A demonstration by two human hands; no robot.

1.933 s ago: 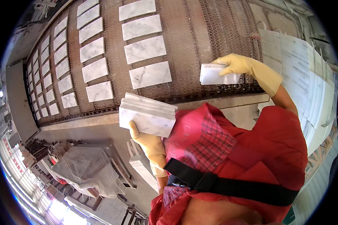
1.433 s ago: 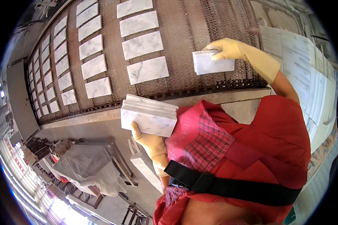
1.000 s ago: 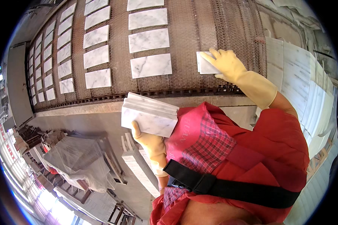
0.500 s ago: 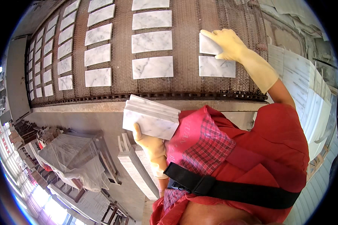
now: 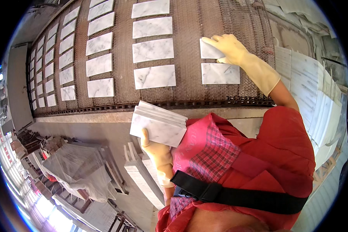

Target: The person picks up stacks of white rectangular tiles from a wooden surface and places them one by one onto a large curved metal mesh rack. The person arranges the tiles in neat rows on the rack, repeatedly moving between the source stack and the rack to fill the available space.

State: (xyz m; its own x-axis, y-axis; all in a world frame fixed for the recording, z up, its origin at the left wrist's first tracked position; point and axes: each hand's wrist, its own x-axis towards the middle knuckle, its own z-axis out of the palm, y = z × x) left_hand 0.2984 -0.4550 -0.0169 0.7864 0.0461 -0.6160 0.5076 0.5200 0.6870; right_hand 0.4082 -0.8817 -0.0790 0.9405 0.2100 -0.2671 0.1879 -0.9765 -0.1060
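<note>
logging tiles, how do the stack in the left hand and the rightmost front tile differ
The stack is several tiles thick; the rightmost front tile is single. The left hand holds the stack tilted; the tile lies flat on the mesh surface. Both are white, grey-veined.

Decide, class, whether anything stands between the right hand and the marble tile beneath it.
Nothing visible does: the gloved right hand partly covers that marble tile and seems to touch it. The neighboring tile lies alongside on the wire-mesh conveyor belt, not between them.
</note>
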